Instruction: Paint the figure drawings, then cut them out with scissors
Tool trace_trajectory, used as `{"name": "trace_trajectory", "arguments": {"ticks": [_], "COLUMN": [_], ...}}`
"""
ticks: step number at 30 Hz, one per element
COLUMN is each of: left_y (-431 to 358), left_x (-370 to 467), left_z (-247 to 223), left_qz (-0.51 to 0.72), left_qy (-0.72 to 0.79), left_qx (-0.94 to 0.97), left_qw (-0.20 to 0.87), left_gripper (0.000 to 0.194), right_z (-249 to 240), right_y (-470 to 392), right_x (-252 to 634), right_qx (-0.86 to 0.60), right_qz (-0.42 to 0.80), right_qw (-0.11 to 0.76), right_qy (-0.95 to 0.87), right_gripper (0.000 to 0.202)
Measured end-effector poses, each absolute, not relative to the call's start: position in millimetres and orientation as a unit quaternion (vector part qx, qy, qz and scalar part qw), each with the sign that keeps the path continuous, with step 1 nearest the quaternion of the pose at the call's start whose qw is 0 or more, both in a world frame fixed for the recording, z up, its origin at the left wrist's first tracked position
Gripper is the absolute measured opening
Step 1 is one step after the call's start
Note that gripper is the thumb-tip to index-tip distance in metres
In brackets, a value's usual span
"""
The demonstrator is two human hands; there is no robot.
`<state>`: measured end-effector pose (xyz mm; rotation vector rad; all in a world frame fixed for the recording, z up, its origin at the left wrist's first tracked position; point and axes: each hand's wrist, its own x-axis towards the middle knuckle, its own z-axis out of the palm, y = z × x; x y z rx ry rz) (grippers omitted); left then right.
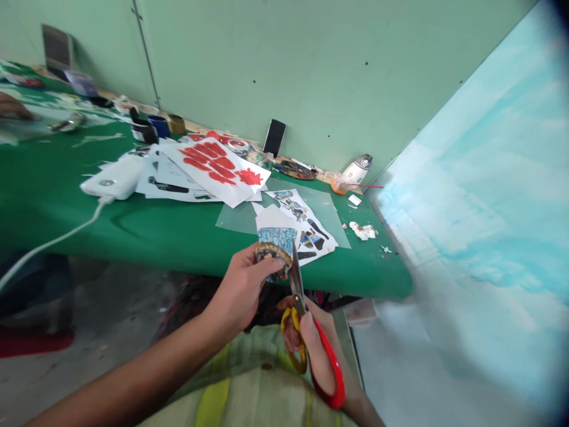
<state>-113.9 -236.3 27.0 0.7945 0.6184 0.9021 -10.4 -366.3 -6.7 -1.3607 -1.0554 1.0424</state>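
Between the fingers and thumb of my left hand [242, 287] is a piece of paper [278, 237] with a blue patterned, gold and dark printed picture and a white margin at its top. My right hand [322, 338] grips a pair of scissors [296, 290] with one red and one yellow handle loop. The blades point up along the right edge of the paper; whether they touch it is hard to tell. Behind the paper, a white sheet with printed dark and blue shapes [322, 243] lies on a clear plastic sheet [235, 218] on the green table.
Stacked papers, the top one painted red [213, 160], lie left of centre beside a white corded device [113, 178]. Paint jars [144, 130] and a phone [274, 137] stand along the wall. Crumpled tissue [363, 231] lies right. Another person's hand [15, 107] shows far left.
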Motion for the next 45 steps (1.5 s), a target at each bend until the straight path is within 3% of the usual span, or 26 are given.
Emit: {"name": "trace_trajectory", "arguments": {"ticks": [37,45], "left_y": [-230.6,-236.1], "left_x": [-115.8,-115.3], "left_z": [30.3,27.2], "left_qz": [0.383,0.376], "left_qy": [0.277,0.303], "left_qx": [0.416,0.404], "left_qw": [0.777,0.777], "left_gripper": [0.01,0.014], "right_z": [-14.9,-4.9], "right_y": [-366.8,-366.7], "right_x": [-9.7,-7.0], "right_qx": [-0.574,-0.605], "right_qz": [0.429,0.393], "right_qw": [0.541,0.491], "right_qy": [-0.44,-0.489], "right_gripper": [0.059,0.052]}}
